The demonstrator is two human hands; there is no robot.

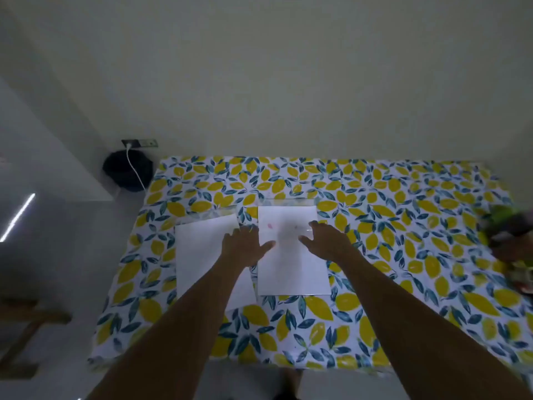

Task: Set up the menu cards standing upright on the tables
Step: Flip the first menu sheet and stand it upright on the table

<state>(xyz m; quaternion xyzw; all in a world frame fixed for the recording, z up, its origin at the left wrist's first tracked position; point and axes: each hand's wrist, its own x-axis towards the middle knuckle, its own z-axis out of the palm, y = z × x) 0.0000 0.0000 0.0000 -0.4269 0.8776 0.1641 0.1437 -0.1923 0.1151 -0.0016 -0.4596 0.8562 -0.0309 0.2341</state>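
Two white menu cards lie flat on a table covered with a lemon-print cloth [375,226]. The right card [291,269] sits in a clear holder whose edge shows beyond its far side. The left card [199,255] lies beside it, slightly turned. My left hand [245,246] rests with fingers spread over the gap between the two cards, thumb on the right card. My right hand [326,241] lies spread on the right card's right edge, fingertips near the clear holder's edge. Neither hand has closed on anything.
A blurred pile of green and dark things [513,235] sits at the table's right edge. A black bin [127,171] with a white cable stands by the wall at the table's far left corner. A wooden piece of furniture [26,327] stands on the floor at left.
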